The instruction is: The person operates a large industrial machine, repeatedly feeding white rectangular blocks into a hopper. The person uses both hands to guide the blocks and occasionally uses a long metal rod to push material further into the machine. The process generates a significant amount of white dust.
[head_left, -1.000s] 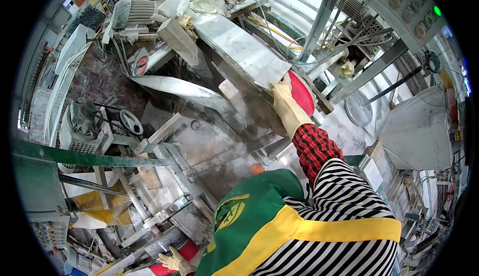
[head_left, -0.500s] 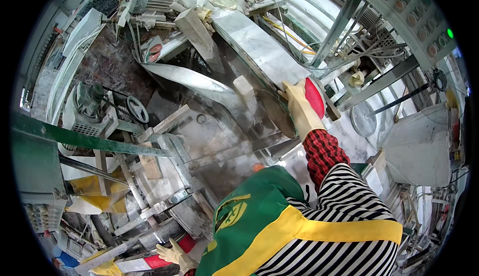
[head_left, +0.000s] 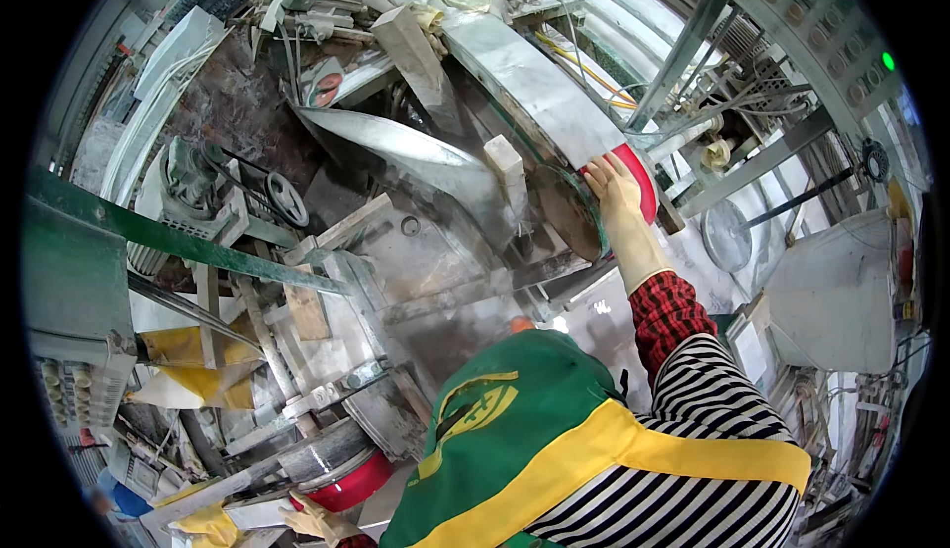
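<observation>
Right hand (head_left: pixel 621 201) far right, gloved, fingers spread flat against red disc (head_left: pixel 638 177) at end of stone slab (head_left: pixel 534 88). Left hand (head_left: pixel 315 520) near left, gloved, curled beside red-rimmed drum (head_left: pixel 346 474); grip cannot be told.

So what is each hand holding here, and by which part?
Right hand lies flat on the stone slab end, by a red disc. Left hand: grip unclear.
</observation>
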Demonstrator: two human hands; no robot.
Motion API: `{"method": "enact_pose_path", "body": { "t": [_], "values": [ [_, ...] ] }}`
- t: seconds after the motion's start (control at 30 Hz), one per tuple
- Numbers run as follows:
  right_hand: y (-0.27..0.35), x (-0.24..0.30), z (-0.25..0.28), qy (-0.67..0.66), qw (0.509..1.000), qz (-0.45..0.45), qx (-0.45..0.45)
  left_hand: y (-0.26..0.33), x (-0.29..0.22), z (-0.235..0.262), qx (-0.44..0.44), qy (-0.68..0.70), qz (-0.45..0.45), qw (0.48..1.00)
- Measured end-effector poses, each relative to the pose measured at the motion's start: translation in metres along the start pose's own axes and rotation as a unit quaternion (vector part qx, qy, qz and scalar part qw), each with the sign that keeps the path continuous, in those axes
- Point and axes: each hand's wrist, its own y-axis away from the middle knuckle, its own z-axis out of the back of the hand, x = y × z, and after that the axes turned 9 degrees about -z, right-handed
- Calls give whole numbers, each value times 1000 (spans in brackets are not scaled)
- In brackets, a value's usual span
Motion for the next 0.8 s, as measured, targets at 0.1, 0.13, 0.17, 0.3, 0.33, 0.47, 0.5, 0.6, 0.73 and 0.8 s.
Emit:
{"method": "enact_pose_path", "body": {
  "t": [0.1,0.13,0.17,0.3,0.33,0.47,0.5,0.6,0.73,0.8],
  "values": [
    [27,-25,-5,54,999,-7,-6,-13,15,5,82,-106,10,991],
    [38,-35,2,41,999,-22,5,-21,14,3,99,-137,-1,986],
    [44,-52,13,65,997,-31,19,-23,16,-1,111,-159,-6,981],
    [78,-85,34,200,975,-84,45,-22,18,-30,135,-206,-11,969],
    [72,-96,48,190,976,-88,60,-22,21,-37,134,-207,-9,969],
    [76,-95,49,246,963,-102,47,-22,23,-69,83,-139,54,985],
    [76,-98,45,250,961,-106,45,-23,27,-76,37,-69,99,992],
    [73,-116,29,210,966,-126,88,-32,41,-101,-121,137,221,958],
    [82,-148,-10,271,937,-175,132,-16,-32,-28,-186,645,191,717],
    [85,-171,-20,300,917,-153,212,-14,-26,-37,-160,630,203,732]
  ]
}}
